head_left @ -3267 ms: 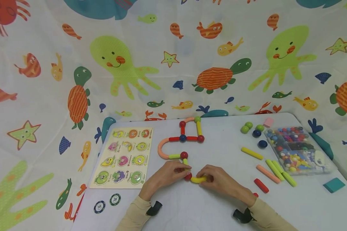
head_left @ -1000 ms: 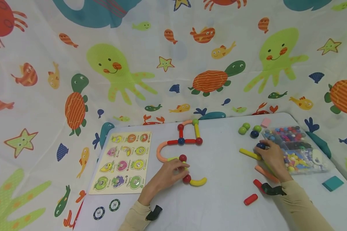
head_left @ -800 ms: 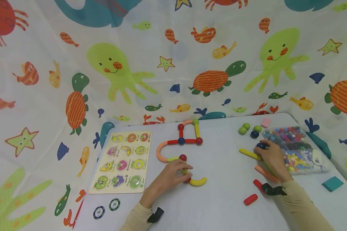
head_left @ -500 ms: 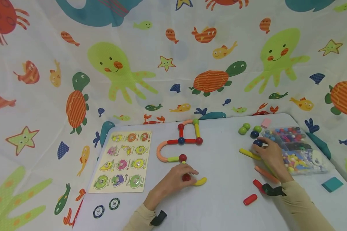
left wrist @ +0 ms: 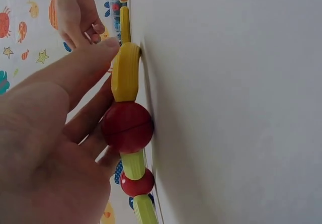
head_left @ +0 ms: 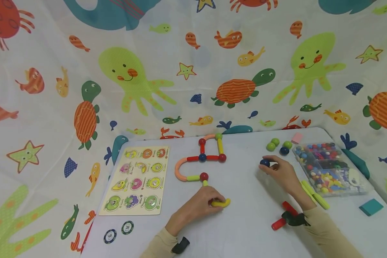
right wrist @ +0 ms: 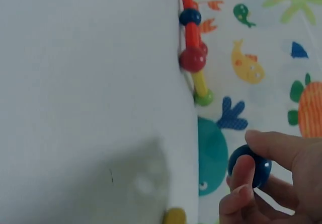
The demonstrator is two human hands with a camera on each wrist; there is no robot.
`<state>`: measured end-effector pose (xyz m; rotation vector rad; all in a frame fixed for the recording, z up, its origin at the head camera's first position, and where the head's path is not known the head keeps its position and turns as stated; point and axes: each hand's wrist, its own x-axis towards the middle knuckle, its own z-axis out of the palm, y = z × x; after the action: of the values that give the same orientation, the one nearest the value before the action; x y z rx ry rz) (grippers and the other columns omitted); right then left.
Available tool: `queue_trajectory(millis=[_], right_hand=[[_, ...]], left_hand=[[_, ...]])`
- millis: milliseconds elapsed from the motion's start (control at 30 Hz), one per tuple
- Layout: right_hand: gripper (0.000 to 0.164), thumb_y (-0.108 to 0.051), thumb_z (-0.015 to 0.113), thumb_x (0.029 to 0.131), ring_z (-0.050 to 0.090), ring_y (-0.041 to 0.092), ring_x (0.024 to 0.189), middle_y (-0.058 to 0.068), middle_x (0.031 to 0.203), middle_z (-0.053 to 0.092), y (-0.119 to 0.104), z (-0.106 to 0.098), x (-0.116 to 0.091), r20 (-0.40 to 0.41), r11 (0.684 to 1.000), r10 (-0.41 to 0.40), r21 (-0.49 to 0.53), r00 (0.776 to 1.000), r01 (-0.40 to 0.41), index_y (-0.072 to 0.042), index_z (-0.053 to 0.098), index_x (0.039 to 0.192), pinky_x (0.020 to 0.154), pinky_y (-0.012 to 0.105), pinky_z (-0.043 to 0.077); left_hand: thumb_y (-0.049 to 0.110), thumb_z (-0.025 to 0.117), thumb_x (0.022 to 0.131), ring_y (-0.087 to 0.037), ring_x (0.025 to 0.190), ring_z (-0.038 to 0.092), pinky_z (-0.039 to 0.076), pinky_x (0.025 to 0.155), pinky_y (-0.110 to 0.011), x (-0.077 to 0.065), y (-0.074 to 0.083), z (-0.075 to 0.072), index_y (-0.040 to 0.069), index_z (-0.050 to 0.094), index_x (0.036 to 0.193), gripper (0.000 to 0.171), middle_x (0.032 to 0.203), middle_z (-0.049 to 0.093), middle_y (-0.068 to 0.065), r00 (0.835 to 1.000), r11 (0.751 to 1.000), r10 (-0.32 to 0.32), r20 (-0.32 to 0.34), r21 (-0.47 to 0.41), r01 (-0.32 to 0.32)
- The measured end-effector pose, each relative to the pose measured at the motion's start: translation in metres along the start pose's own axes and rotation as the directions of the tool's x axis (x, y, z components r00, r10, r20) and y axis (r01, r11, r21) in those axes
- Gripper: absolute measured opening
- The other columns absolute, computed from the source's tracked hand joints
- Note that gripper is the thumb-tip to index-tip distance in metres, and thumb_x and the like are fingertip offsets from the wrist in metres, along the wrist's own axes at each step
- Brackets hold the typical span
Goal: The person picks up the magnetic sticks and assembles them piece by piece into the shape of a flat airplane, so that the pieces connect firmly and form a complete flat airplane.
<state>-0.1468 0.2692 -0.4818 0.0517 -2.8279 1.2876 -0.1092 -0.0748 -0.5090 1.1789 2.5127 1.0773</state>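
My left hand pinches a yellow curved rod, thumb and fingertips on its sides. In the left wrist view this rod joins a red ball, followed by a lime rod and another red ball. The head view has the hand covering the nearer red ball. My right hand holds a dark blue ball between thumb and fingers, raised over the table right of the chain. Farther back, the chain runs through a peach curved rod to a closed loop with a blue ball.
A fruit puzzle board lies at left, with two chips below it. Green balls and another blue ball sit near a bead box. Red rods, lime rods and a teal block lie at right.
My right hand left the yellow curved rod, took a dark blue ball from near the bead box and carries it leftward. My left hand slid from the lime rod to the yellow curved rod.
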Motion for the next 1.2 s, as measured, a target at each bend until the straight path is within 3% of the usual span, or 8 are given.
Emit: queue_trajectory(millis=[133,333,667,867,1200], right_hand=[[0.053,-0.041,0.071,0.095,0.061,0.018,0.076,0.011,0.098,0.072,-0.009,0.014,-0.004,0.043,0.999,-0.026,-0.02,0.999,0.027,-0.011,0.06,0.137,0.061,0.024,0.046],[0.049,-0.037,0.075,0.092,0.058,0.015,0.075,0.006,0.1,0.067,-0.02,0.034,-0.012,0.151,0.997,-0.077,0.039,0.986,0.072,-0.014,0.062,0.133,0.061,0.023,0.046],[0.042,-0.026,0.075,0.093,0.061,0.011,0.075,0.003,0.1,0.066,-0.024,0.06,-0.021,0.351,0.979,-0.19,0.133,0.917,0.152,-0.011,0.062,0.13,0.066,0.021,0.05],[0.041,-0.026,0.072,0.095,0.062,0.013,0.076,0.005,0.107,0.065,-0.025,0.068,-0.024,0.443,0.97,-0.213,0.2,0.871,0.135,-0.011,0.061,0.132,0.064,0.022,0.052],[0.045,-0.034,0.07,0.096,0.062,0.012,0.08,0.002,0.111,0.064,-0.028,0.073,-0.03,0.513,0.977,-0.172,0.196,0.841,0.08,-0.015,0.061,0.136,0.068,0.024,0.054]], left_hand=[[0.019,0.079,0.089,-0.007,0.094,0.056,0.046,0.084,-0.014,0.0,0.002,0.002,0.018,0.074,0.116,0.027,0.106,0.072,0.007,0.998,0.998,-0.054,0.018,0.035,0.054],[0.02,0.078,0.09,-0.003,0.096,0.055,0.046,0.092,-0.02,-0.001,0.003,0.002,0.022,0.074,0.117,0.027,0.105,0.071,0.011,0.995,0.993,-0.095,0.026,0.075,0.093],[0.019,0.078,0.09,-0.003,0.094,0.056,0.047,0.086,-0.016,-0.001,0.003,0.001,0.02,0.074,0.115,0.025,0.103,0.07,0.009,0.998,0.996,-0.064,0.009,0.057,0.063],[0.019,0.078,0.09,-0.004,0.095,0.057,0.048,0.086,-0.015,-0.001,0.002,0.001,0.019,0.073,0.115,0.026,0.104,0.069,0.007,0.999,0.997,-0.05,-0.008,0.053,0.051],[0.016,0.079,0.09,-0.007,0.095,0.059,0.048,0.086,-0.016,-0.001,0.004,0.001,0.017,0.071,0.116,0.027,0.105,0.07,0.005,0.998,0.998,-0.062,-0.005,0.027,0.062]])
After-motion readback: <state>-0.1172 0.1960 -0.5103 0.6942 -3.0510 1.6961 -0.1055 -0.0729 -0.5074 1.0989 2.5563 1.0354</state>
